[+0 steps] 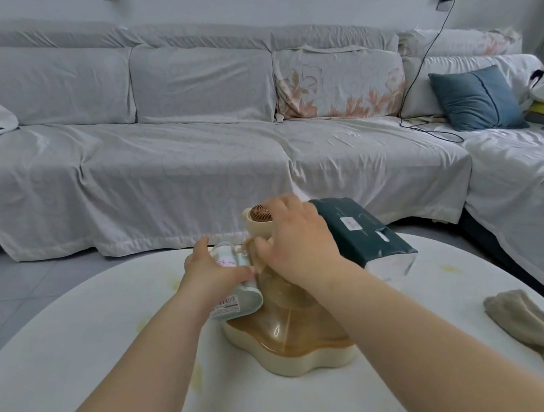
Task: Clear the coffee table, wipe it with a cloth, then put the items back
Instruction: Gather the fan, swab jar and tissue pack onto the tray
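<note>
A round white coffee table (78,360) fills the lower view. At its middle stands a cream box with an amber see-through lid (287,335). My left hand (210,272) grips a pale green and white bottle (237,301), tilted against the lid's left side. My right hand (298,243) rests on the lid's top handle with fingers curled, in front of a small cream fan (258,219). A dark green tissue pack (364,236) lies just right of my right hand. A beige cloth (531,323) lies folded at the table's right edge.
Yellowish stains (450,268) mark the tabletop on the right, left and near front. A long grey-covered sofa (192,160) runs behind the table, with a blue cushion (477,98) and a black cable (417,66) on its right part. Grey floor (20,282) shows at left.
</note>
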Demonstrator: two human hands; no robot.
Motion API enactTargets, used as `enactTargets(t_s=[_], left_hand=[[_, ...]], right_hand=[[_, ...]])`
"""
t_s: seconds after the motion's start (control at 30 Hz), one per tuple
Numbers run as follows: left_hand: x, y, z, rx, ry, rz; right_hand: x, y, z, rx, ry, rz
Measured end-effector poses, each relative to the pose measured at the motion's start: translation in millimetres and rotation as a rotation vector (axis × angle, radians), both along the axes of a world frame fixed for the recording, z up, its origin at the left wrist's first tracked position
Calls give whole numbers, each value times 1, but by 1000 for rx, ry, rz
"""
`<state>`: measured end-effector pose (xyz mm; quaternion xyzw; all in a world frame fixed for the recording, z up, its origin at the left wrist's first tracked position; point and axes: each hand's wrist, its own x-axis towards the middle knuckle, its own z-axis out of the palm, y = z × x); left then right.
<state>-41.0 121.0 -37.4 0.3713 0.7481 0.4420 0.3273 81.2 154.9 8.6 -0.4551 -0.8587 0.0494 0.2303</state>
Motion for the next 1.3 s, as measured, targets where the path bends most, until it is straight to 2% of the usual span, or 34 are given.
enactTargets(t_s=[0.1,0.23,0.4,0.53,0.67,0.8,0.9,1.03,1.1,1.2,1.3], left_hand=[[-7,-11,-6,68,-105,-6],[-14,-16,-13,115,-202,18],[-34,-19,-7,221,-330,155],[-54,-21,6,291,-340,222],[-57,-22,13,314,-327,215],[-51,-22,15,329,-335,200],[-47,-22,16,347,-351,179],[-42,-20,17,374,-345,175],[-41,-19,17,392,-341,168],[-40,-19,15,396,-373,142],[-37,-20,8,385,-454,115]], right_hand=[[-6,2,-13,-40,-157,-124],[-7,3,-25,25,-226,-150],[-6,-1,-35,70,-143,-93],[-19,-25,-46,133,-167,-12],[-24,-44,-43,177,-216,-106],[-20,-42,-53,80,-184,5],[-16,-45,-56,41,-181,8],[-13,-54,-46,149,-149,-79],[-13,-53,-48,144,-131,-34],[-12,-47,-55,3,-51,91],[-12,-45,-59,26,11,88]])
